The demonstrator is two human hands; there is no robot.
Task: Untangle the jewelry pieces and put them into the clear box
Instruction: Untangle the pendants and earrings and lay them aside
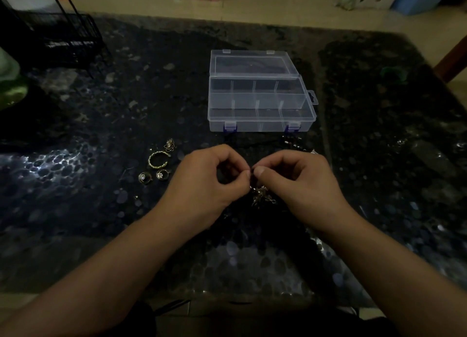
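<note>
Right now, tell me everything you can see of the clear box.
The clear box is see-through plastic, standing open on the dark patterned table beyond both hands. Its lid is swung back, away from the person. Dividers split the base into two rows of compartments, all apparently empty. Two blue-hinged latches sit on the near wall. Nothing touches it.

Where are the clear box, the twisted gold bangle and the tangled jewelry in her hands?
clear box (261, 101): head view, middle divider wall.
twisted gold bangle (152, 161): head view, left curve.
tangled jewelry (261, 195): head view, dangling clump between the hands.
</note>
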